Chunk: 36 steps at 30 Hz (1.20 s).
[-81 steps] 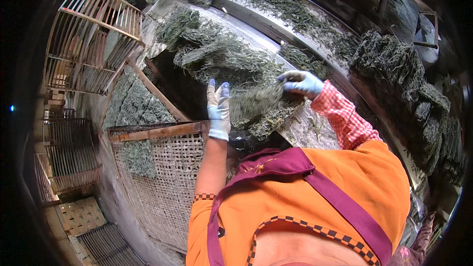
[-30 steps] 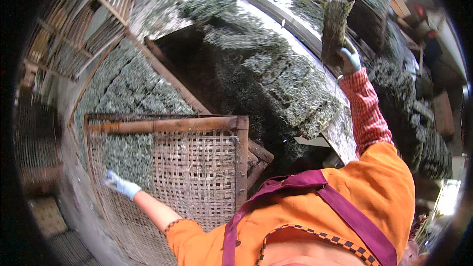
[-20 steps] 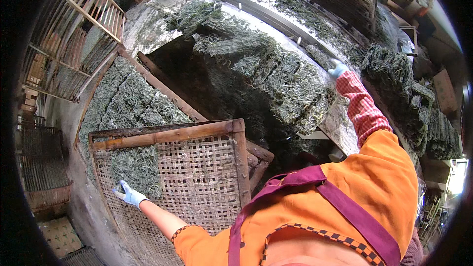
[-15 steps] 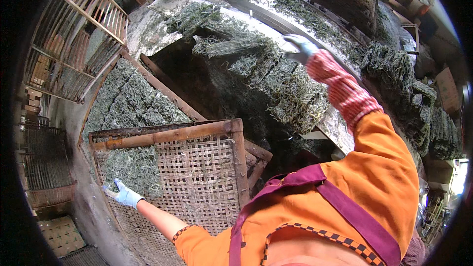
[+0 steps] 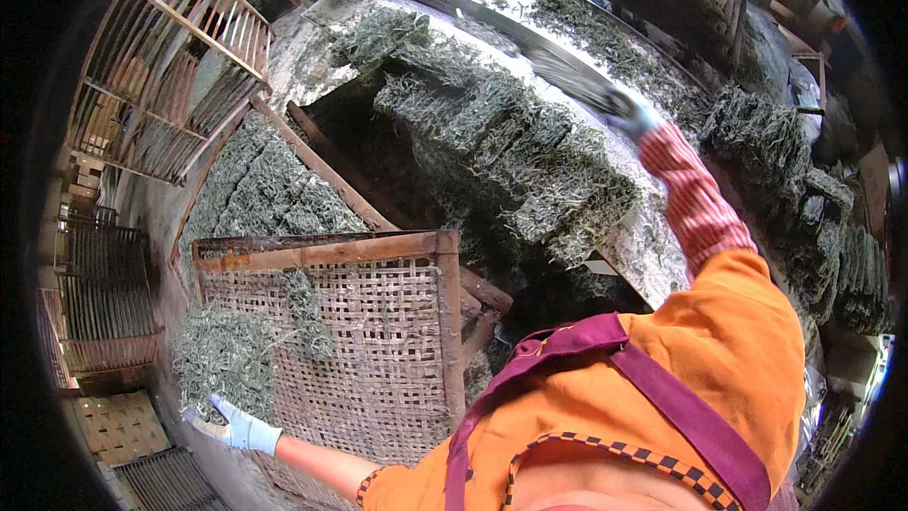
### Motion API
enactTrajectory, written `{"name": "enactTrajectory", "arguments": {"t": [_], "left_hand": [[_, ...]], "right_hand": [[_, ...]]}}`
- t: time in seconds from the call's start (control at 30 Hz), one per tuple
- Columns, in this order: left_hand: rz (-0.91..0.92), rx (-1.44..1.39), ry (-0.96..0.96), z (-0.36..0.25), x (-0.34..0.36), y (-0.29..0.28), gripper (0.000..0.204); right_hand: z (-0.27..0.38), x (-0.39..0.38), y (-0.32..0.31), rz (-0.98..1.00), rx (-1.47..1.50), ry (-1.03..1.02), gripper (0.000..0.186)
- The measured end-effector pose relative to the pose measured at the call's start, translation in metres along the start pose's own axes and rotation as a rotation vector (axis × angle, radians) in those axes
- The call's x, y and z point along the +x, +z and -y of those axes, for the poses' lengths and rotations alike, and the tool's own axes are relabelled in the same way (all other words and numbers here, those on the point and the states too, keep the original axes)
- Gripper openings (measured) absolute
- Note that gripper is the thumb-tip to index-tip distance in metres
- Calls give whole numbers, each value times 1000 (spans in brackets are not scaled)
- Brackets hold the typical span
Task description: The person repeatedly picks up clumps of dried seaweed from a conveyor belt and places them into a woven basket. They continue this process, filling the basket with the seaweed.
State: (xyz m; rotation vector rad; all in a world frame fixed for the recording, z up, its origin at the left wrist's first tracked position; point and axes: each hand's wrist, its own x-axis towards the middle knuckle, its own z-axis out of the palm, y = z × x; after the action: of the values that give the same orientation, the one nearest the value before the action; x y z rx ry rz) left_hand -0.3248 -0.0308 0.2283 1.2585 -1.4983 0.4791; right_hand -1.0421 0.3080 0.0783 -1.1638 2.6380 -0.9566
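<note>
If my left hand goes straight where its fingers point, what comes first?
Your left hand is at the shredded green mat; beyond its edge, the way looks free over grey floor, but depth is unclear.

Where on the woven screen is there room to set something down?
The woven screen looks mostly bare between the thin green strip and its brown right rail. Crowded: its left side, where the green mat meets the left hand.

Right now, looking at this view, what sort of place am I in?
Probably a plant-handling workshop or shed: there's a framed woven tray before you, a heap of grey-green strands beyond it, and a slatted rack further off, upper left.
</note>
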Motion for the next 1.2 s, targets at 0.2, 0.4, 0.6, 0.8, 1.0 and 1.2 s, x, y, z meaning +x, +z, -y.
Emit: {"name": "enactTrajectory", "arguments": {"t": [0.2,0.4,0.6,0.8,1.0,1.2], "left_hand": [[114,-184,75,-70,-9,-15,56],[139,-284,-43,-119,-42,5,61],[59,-482,-334,-137,-91,11,60],[-120,-772,-597,-167,-151,3,56],[-50,-836,-630,-199,-157,-20,58],[-26,-1101,-660,-218,-116,-28,57]], "right_hand": [[-96,-122,-40,259,-593,558,59],[44,-73,69,293,653,27,41],[243,-130,167,1137,1073,-231,51],[356,-204,237,1714,1287,1020,96],[355,-187,250,1421,1795,809,20],[172,-70,98,1033,1374,82,57]]}}
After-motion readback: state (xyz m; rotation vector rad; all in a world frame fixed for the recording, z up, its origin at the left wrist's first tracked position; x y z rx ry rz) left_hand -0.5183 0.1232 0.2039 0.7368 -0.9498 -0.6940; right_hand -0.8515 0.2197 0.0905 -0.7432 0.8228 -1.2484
